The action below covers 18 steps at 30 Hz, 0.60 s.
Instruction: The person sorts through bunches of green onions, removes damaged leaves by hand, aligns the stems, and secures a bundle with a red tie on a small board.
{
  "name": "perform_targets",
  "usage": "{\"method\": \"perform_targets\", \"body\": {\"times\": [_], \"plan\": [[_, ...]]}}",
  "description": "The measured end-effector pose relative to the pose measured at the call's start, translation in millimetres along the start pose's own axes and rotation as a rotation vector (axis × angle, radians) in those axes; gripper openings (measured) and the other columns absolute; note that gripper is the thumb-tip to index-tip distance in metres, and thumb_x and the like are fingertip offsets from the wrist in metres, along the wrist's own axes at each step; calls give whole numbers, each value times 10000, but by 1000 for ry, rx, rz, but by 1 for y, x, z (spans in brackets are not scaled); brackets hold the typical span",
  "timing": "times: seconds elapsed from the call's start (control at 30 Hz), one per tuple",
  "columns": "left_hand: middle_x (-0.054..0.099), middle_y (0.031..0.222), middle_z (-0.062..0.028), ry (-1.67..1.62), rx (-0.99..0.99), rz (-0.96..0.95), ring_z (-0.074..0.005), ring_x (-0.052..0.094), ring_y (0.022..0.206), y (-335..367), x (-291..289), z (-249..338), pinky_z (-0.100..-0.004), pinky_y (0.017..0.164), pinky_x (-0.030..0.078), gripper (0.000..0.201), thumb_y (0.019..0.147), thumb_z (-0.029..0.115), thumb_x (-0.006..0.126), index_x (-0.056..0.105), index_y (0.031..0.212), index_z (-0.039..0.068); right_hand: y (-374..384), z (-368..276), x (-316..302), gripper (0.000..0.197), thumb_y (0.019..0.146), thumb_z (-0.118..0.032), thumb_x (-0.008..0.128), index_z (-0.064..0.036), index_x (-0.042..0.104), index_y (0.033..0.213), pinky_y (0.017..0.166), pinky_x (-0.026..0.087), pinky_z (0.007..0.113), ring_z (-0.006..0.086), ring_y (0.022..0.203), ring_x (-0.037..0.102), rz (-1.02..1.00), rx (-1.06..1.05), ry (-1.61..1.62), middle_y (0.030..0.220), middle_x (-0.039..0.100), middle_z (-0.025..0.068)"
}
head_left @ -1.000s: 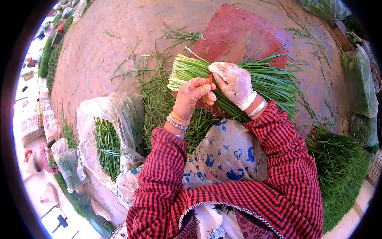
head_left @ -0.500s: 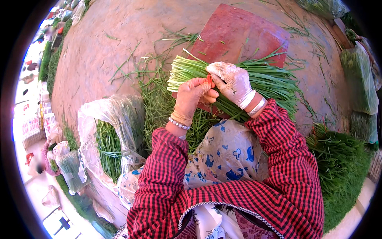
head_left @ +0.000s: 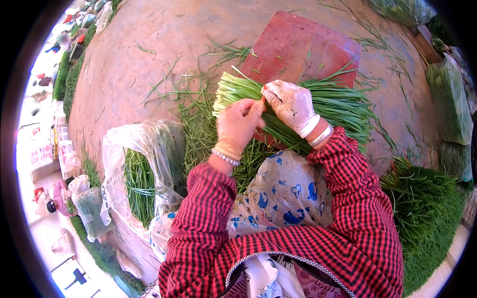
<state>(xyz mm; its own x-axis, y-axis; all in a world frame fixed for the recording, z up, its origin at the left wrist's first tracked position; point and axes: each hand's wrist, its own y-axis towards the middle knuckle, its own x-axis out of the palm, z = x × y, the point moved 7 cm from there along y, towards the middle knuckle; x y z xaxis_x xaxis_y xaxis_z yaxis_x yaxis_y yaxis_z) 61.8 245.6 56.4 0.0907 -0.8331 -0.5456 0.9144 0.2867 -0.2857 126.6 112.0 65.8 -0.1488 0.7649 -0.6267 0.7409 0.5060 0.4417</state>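
Board [head_left: 303, 47] is matt, scuffed, material unclear. Stalk bundle [head_left: 338, 110] across its near edge is smooth, faint sheen. Floor [head_left: 119, 84]: rough, dusty, matt. Bag [head_left: 163, 159]: thin crinkled plastic, glossy. Lap cover [head_left: 290, 193]: translucent wrinkled plastic. Sleeves [head_left: 201, 213]: matt cloth. Right glove [head_left: 293, 107]: thin, creased, soiled. Wrist beads [head_left: 225, 157]: smooth, glossy.

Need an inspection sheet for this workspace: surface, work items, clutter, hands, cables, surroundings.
Surface: brown ground, with a red board on it.
Job items: green-stalk bunch, pale ends pointing left; red tie at it, mostly hidden.
Clutter: loose stalks strewn left of the bunch.
Left hand: fingers curled, pinching the red tie.
Right hand: over the bunch, fingertips together at the tie.
Cables: nothing seen.
Surroundings: plastic bag of greens at left; green pile at right.
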Motion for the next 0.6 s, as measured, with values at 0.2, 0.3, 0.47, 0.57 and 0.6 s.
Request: {"method": "perform_targets", "body": {"times": [0.2,0.3,0.47,0.57,0.6], "plan": [[697,927,-84,782,769,489,-255,641,939,6,-47,66,-417,968,434,221,912,280,566,719,929,123,14,-60,-28,122,856,-155,625,-45,654,900,671,511,405,329,790,629,127,-150,81,846,639,123],[681,905,-82,729,796,452,-248,624,990,9,-42,78,-460,1064,349,199,902,235,552,708,880,114,30,-48,-70,88,906,-76,588,-4,624,868,684,495,360,313,755,615,343,-74,332,814,624,134],[671,983,-36,568,776,585,-226,607,1038,-25,-37,86,-500,1116,258,158,909,176,547,681,987,145,3,-41,-82,137,946,-87,551,0,619,864,793,489,314,246,775,623,476,134,495,833,650,98],[632,1143,-70,490,656,512,-252,557,1144,-15,5,11,-464,1109,288,234,926,182,523,632,1123,116,-43,12,-31,160,990,-94,504,-16,613,903,837,479,294,128,825,606,465,450,895,862,664,45],[624,1177,-88,416,610,496,-266,545,1166,-12,14,-9,-444,1097,318,271,934,182,507,622,1166,100,-53,24,-23,152,990,-94,504,-16,610,914,839,477,292,121,831,604,467,501,931,861,661,41]]}}
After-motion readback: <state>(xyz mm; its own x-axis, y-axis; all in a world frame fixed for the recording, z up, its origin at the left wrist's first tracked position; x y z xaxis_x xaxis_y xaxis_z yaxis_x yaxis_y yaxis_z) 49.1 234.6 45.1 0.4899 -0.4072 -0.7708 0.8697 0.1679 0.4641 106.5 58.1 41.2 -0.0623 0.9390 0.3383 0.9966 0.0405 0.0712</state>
